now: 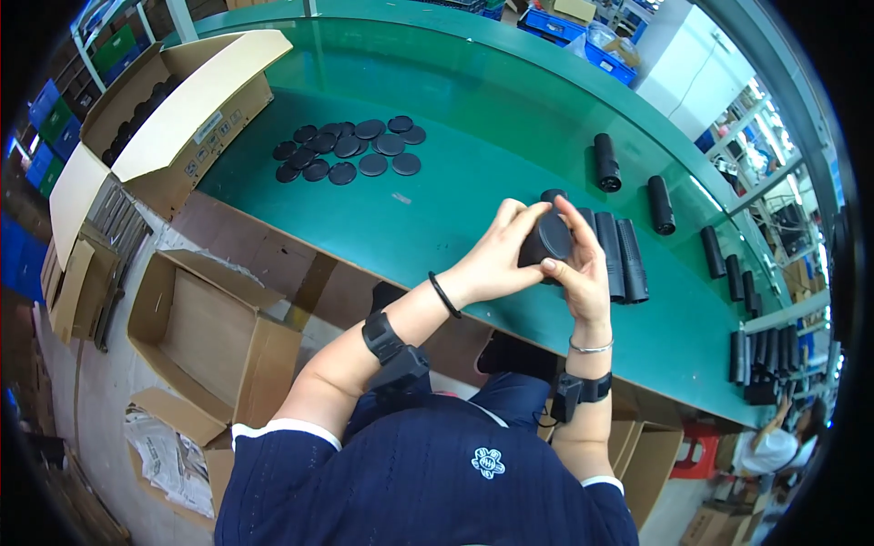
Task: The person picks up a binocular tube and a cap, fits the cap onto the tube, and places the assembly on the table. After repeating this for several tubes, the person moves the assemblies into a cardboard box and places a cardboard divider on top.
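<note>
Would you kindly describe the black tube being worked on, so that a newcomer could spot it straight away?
Start from the long green table and find the row of black tubes lying at its near edge. Just in front of them, the black tube sits lifted between the left hand and right hand. Unlike its neighbours, it is off the table, round capped end toward the camera.

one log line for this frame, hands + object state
left hand: holds black tube | right hand: grips same tube | round caps: loose on green table | more tubes: lying behind hands
</note>
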The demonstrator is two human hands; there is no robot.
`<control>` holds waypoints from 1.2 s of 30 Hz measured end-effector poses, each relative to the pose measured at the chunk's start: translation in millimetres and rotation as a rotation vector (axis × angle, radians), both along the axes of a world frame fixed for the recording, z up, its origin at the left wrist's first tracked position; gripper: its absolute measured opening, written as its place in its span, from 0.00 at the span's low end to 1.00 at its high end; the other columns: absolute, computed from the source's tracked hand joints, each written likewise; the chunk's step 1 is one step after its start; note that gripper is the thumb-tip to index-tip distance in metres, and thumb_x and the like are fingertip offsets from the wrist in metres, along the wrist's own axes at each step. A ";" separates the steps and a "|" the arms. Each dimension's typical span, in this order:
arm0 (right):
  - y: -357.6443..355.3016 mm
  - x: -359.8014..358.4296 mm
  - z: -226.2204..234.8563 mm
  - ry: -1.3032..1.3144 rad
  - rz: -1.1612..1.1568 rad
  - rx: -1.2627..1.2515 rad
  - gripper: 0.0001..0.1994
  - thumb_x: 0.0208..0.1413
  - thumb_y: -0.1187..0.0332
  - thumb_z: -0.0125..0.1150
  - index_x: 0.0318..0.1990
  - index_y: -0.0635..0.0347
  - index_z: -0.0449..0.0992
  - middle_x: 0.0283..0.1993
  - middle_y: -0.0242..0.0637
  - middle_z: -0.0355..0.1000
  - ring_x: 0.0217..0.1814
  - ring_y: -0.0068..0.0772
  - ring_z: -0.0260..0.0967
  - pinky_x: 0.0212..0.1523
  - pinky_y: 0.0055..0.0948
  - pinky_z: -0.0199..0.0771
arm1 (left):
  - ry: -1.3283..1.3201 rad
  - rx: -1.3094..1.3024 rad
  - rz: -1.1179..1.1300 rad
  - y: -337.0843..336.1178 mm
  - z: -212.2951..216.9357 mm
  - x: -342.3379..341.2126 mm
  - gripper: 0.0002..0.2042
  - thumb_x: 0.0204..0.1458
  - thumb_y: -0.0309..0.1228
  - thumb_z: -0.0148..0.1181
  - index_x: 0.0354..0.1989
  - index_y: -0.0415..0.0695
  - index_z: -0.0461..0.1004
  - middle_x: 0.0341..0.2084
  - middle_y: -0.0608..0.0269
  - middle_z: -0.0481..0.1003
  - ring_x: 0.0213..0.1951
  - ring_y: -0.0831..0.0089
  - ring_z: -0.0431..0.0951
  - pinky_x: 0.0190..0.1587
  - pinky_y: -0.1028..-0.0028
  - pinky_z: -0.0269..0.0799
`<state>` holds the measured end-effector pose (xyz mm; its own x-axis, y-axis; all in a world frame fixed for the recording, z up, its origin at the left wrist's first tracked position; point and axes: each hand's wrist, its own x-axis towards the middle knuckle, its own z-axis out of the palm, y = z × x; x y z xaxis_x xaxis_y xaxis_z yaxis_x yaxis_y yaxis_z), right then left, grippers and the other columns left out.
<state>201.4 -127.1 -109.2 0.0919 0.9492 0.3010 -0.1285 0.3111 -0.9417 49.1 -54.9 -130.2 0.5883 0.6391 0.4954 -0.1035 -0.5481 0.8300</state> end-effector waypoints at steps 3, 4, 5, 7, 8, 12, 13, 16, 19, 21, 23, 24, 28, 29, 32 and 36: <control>-1.1 -1.8 1.8 0.001 -0.018 -0.050 0.37 0.42 0.81 0.69 0.63 0.64 0.61 0.57 0.37 0.64 0.60 0.30 0.63 0.62 0.30 0.64 | 0.015 0.044 0.035 3.4 -0.1 -5.3 0.33 0.42 0.26 0.65 0.60 0.40 0.59 0.47 0.51 0.65 0.53 0.58 0.68 0.56 0.64 0.66; -1.4 -4.5 -0.7 0.024 0.003 -0.067 0.37 0.42 0.81 0.69 0.63 0.65 0.60 0.57 0.38 0.64 0.60 0.30 0.62 0.62 0.30 0.64 | 0.021 0.041 0.043 3.2 -1.4 -6.4 0.32 0.43 0.26 0.64 0.59 0.41 0.59 0.47 0.51 0.65 0.53 0.58 0.68 0.56 0.64 0.65; -1.5 -7.6 -4.6 -0.040 -0.015 -0.006 0.35 0.44 0.80 0.68 0.63 0.65 0.61 0.58 0.39 0.63 0.61 0.30 0.62 0.62 0.29 0.64 | 0.008 -0.058 -0.006 0.5 -0.2 -8.0 0.30 0.43 0.25 0.64 0.57 0.41 0.59 0.48 0.50 0.65 0.54 0.57 0.68 0.57 0.64 0.64; -1.6 -12.6 -7.4 -0.142 -0.078 0.033 0.34 0.44 0.79 0.69 0.62 0.65 0.63 0.59 0.39 0.62 0.62 0.30 0.62 0.63 0.31 0.64 | 0.006 -0.018 0.019 -2.5 -4.3 -10.2 0.31 0.43 0.25 0.63 0.58 0.41 0.58 0.49 0.50 0.65 0.55 0.57 0.68 0.57 0.64 0.65; -3.4 -17.8 -8.1 -0.104 -0.084 0.008 0.34 0.44 0.79 0.69 0.61 0.64 0.63 0.60 0.40 0.62 0.62 0.30 0.61 0.63 0.31 0.64 | 0.001 0.019 0.048 -4.0 -5.7 -11.3 0.32 0.44 0.25 0.63 0.59 0.41 0.56 0.50 0.49 0.66 0.55 0.56 0.68 0.57 0.65 0.65; -4.3 -36.9 -7.8 -0.162 -0.199 0.009 0.34 0.43 0.79 0.69 0.61 0.64 0.64 0.58 0.40 0.64 0.61 0.30 0.63 0.60 0.32 0.67 | -0.082 -0.017 0.098 -8.5 -7.3 -13.9 0.30 0.40 0.24 0.61 0.56 0.38 0.60 0.46 0.43 0.70 0.49 0.46 0.73 0.51 0.61 0.70; -5.0 -40.8 -4.3 -0.194 -0.224 0.011 0.33 0.43 0.79 0.68 0.60 0.65 0.64 0.57 0.40 0.66 0.59 0.30 0.65 0.59 0.31 0.68 | -0.076 -0.017 0.096 -10.3 -8.0 -13.8 0.30 0.40 0.24 0.61 0.56 0.38 0.60 0.46 0.43 0.70 0.49 0.46 0.73 0.51 0.61 0.70; -0.9 -44.9 -1.6 -0.235 -0.285 0.052 0.31 0.42 0.80 0.68 0.58 0.66 0.67 0.52 0.40 0.70 0.55 0.30 0.69 0.56 0.31 0.71 | -0.126 -0.010 0.183 -12.1 -7.2 -13.3 0.27 0.39 0.23 0.60 0.53 0.38 0.63 0.42 0.45 0.73 0.45 0.46 0.76 0.46 0.62 0.73; 13.6 -37.7 7.8 -0.211 -0.205 -0.042 0.30 0.43 0.80 0.69 0.58 0.67 0.67 0.52 0.39 0.69 0.56 0.29 0.67 0.57 0.28 0.70 | -0.138 -0.054 0.194 -1.9 0.6 -11.7 0.26 0.39 0.22 0.61 0.52 0.38 0.65 0.39 0.52 0.75 0.44 0.63 0.78 0.46 0.70 0.72; 18.0 -33.5 6.2 -0.191 -0.206 -0.030 0.31 0.43 0.77 0.70 0.58 0.67 0.67 0.52 0.40 0.69 0.56 0.30 0.67 0.56 0.29 0.71 | -0.107 -0.108 0.151 4.1 5.4 -12.7 0.26 0.40 0.24 0.62 0.52 0.38 0.65 0.40 0.54 0.75 0.44 0.65 0.78 0.46 0.70 0.72; 19.9 -30.2 -0.9 -0.143 -0.195 -0.044 0.33 0.43 0.73 0.73 0.59 0.67 0.66 0.53 0.40 0.70 0.58 0.31 0.66 0.56 0.32 0.70 | -0.050 -0.165 0.094 11.3 4.6 -12.9 0.26 0.42 0.26 0.66 0.52 0.39 0.66 0.43 0.55 0.75 0.47 0.68 0.76 0.49 0.71 0.71; 19.7 -28.6 -1.2 -0.143 -0.197 -0.040 0.33 0.43 0.73 0.73 0.59 0.67 0.66 0.53 0.40 0.70 0.58 0.31 0.66 0.56 0.32 0.70 | -0.051 -0.160 0.092 14.3 5.7 -12.1 0.26 0.42 0.26 0.66 0.52 0.39 0.66 0.43 0.55 0.75 0.47 0.68 0.76 0.49 0.71 0.71; 16.2 -26.5 -8.0 -0.155 -0.192 0.015 0.35 0.43 0.79 0.71 0.62 0.65 0.63 0.55 0.37 0.67 0.59 0.28 0.64 0.60 0.28 0.66 | 0.045 0.059 0.077 18.0 8.2 -20.5 0.28 0.42 0.25 0.67 0.54 0.39 0.65 0.50 0.54 0.71 0.52 0.67 0.73 0.52 0.69 0.70; 14.7 -25.6 -10.0 -0.245 -0.206 0.048 0.36 0.43 0.78 0.71 0.62 0.64 0.63 0.56 0.37 0.65 0.60 0.28 0.63 0.61 0.28 0.65 | 0.100 0.169 0.102 17.6 8.0 -23.1 0.29 0.42 0.25 0.68 0.55 0.39 0.65 0.52 0.53 0.69 0.54 0.66 0.72 0.53 0.68 0.69; 13.6 -27.6 -8.2 -0.164 -0.106 0.099 0.34 0.42 0.73 0.73 0.61 0.60 0.67 0.58 0.36 0.63 0.61 0.29 0.62 0.60 0.31 0.64 | -0.022 -0.076 0.050 14.8 3.3 -30.5 0.32 0.42 0.26 0.69 0.58 0.40 0.63 0.51 0.53 0.68 0.54 0.63 0.71 0.54 0.66 0.68; 5.4 -41.4 -5.1 -0.178 -0.143 0.117 0.35 0.44 0.76 0.69 0.62 0.65 0.62 0.60 0.38 0.62 0.63 0.28 0.60 0.63 0.29 0.62 | 0.039 0.274 0.203 7.2 -8.2 -22.8 0.36 0.38 0.23 0.65 0.60 0.39 0.59 0.50 0.47 0.63 0.53 0.52 0.67 0.53 0.62 0.67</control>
<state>159.9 -121.7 -114.3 0.1587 0.8880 0.4315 0.0897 0.4223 -0.9020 26.3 -47.7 -138.5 0.4848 0.5910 0.6447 0.0592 -0.7576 0.6500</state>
